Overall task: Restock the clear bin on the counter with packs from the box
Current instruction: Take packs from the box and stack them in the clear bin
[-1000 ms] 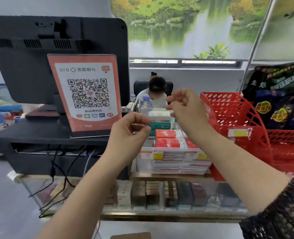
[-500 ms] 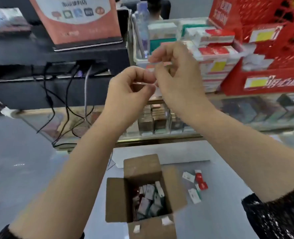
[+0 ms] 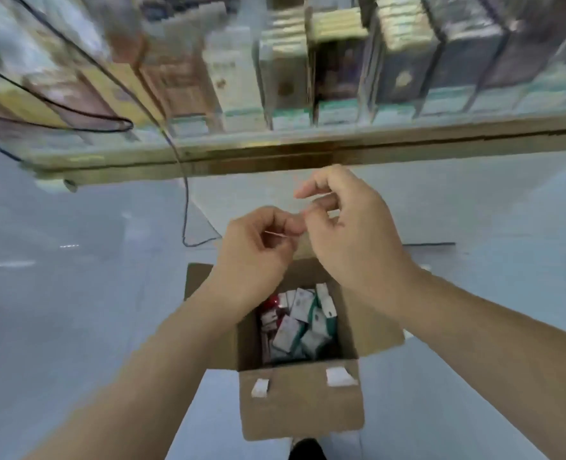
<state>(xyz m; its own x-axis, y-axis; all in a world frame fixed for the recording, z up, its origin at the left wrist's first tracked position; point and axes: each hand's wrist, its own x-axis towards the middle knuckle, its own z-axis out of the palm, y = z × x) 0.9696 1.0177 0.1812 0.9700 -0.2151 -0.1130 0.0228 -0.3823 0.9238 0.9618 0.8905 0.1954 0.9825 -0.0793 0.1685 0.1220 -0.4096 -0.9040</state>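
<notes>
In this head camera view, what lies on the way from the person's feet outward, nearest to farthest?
Box's front flap, packs inside the box, counter's wooden edge, rows of packs in the display case.

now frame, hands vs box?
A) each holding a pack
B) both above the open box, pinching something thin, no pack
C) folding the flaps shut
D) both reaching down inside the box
B: the left hand and right hand meet above the open box, fingertips pinching what looks like a thin strip, while the packs all lie inside the box.
</notes>
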